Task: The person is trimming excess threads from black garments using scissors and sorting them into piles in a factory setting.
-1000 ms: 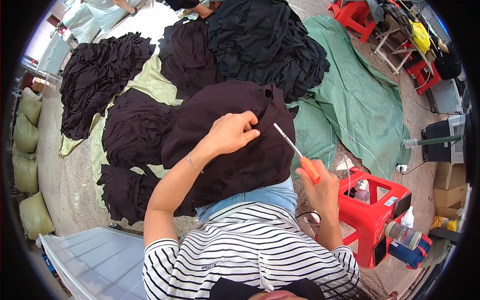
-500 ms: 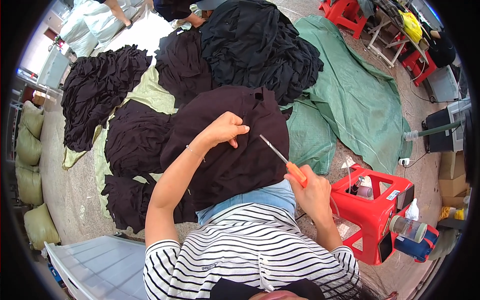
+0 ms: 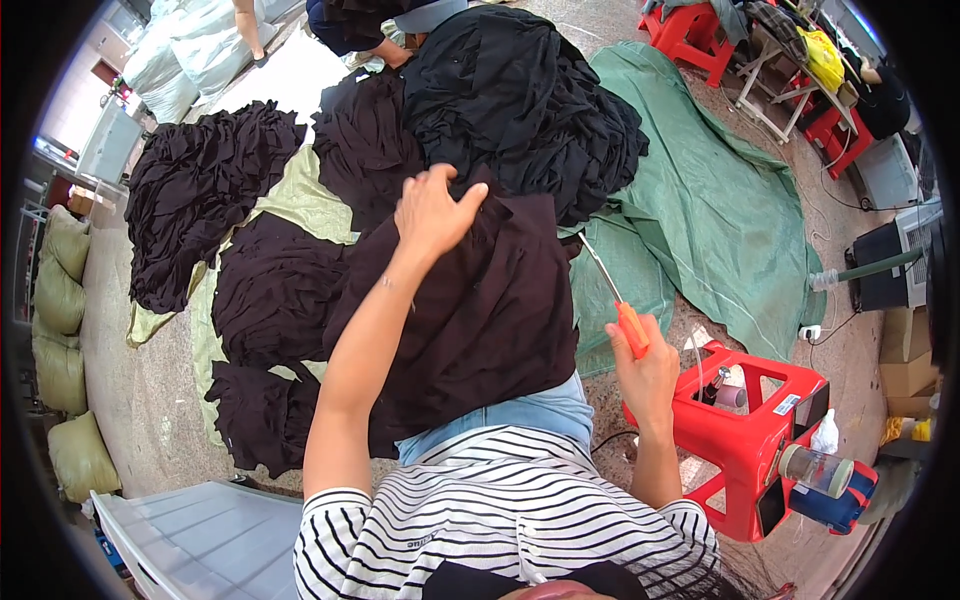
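A dark brown garment (image 3: 470,320) lies spread over my lap. At its far edge rests my left hand (image 3: 432,215), thumb and fingers apart, with dark cloth showing between them; the fingertips partly disappear against the fabric. My right hand (image 3: 647,372) is closed around the orange handle of a screwdriver-like tool (image 3: 627,322). Its thin metal shaft points up and left, with the tip close to the garment's right edge, over the green sheet (image 3: 715,190). Beyond the garment sits a large heap of black cloth (image 3: 520,95).
Dark cloth piles (image 3: 275,285) lie to the left on a pale yellow sheet (image 3: 310,200). A red stool (image 3: 735,430) stands at my right, with a clear jar (image 3: 815,470) beside it. A grey-white plastic bin (image 3: 210,540) is at lower left. Another person's hand (image 3: 392,52) shows at the top.
My left hand has moved away from me to the garment's far edge, its pinch loosened into spread fingers. My right hand has shifted right with the tool, whose tip has left the garment's middle.
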`<control>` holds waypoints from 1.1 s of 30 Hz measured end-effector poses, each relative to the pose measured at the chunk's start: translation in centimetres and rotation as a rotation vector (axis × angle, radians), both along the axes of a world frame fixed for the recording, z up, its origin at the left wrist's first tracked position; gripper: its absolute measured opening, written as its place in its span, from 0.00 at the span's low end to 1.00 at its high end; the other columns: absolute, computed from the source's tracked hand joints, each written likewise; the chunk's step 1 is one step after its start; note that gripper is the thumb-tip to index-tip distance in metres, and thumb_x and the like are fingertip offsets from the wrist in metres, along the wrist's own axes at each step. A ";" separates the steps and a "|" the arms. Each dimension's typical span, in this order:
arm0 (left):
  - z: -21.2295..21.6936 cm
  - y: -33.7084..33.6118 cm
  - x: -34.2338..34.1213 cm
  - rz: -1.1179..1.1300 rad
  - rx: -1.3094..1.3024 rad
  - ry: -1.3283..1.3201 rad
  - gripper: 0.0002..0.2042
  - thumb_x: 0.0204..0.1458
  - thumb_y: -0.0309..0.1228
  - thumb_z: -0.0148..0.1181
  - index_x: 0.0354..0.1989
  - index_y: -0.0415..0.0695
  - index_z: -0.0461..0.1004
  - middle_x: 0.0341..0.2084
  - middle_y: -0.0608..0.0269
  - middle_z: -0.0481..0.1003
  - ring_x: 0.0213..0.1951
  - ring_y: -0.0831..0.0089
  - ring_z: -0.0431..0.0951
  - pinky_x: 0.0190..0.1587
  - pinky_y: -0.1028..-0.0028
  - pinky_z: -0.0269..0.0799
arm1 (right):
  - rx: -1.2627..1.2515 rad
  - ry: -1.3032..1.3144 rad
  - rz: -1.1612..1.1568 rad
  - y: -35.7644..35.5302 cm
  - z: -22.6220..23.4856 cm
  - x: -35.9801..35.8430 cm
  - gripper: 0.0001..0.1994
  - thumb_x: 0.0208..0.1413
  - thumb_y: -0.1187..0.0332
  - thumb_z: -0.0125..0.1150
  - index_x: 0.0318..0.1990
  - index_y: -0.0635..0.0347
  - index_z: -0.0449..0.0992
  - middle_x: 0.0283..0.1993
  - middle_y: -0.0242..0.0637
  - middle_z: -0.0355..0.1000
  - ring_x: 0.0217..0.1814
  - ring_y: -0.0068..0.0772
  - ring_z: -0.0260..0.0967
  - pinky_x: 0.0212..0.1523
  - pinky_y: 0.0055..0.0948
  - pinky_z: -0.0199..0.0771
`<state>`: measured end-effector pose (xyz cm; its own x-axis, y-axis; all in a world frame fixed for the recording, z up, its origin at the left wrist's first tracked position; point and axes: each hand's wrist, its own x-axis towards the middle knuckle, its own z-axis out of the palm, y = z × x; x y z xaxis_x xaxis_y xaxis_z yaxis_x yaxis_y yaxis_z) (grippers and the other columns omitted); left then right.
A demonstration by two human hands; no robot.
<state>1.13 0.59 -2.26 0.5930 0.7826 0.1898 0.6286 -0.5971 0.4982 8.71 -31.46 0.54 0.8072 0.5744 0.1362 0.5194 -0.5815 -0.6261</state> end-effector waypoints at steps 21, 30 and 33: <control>-1.8 -3.1 7.1 -0.323 -0.186 0.163 0.09 0.47 0.34 0.65 0.35 0.45 0.84 0.33 0.49 0.81 0.41 0.49 0.81 0.45 0.58 0.76 | 0.029 -0.007 -0.104 -1.1 -1.4 2.0 0.15 0.60 0.58 0.64 0.46 0.60 0.77 0.24 0.44 0.71 0.24 0.43 0.70 0.28 0.37 0.68; 5.4 7.7 -15.4 -0.094 -0.673 -1.466 0.08 0.61 0.26 0.49 0.45 0.41 0.73 0.49 0.51 0.77 0.44 0.62 0.79 0.48 0.69 0.76 | 0.069 -0.036 -0.140 -2.4 -2.8 2.7 0.14 0.60 0.60 0.64 0.49 0.55 0.77 0.27 0.49 0.74 0.28 0.52 0.75 0.29 0.44 0.70; 5.0 14.1 -31.8 -0.595 -1.217 -1.842 0.08 0.65 0.32 0.46 0.39 0.44 0.70 0.35 0.64 0.73 0.35 0.72 0.71 0.40 0.75 0.68 | 0.165 0.004 -0.026 -2.5 -4.8 3.7 0.16 0.63 0.65 0.60 0.56 0.61 0.75 0.31 0.31 0.69 0.28 0.23 0.63 0.33 0.27 0.68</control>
<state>-30.70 14.66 2.72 0.5267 0.7746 0.3502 -0.8475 0.4461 0.2877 12.43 -33.93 -4.30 0.8222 0.5234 0.2237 0.5028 -0.4837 -0.7164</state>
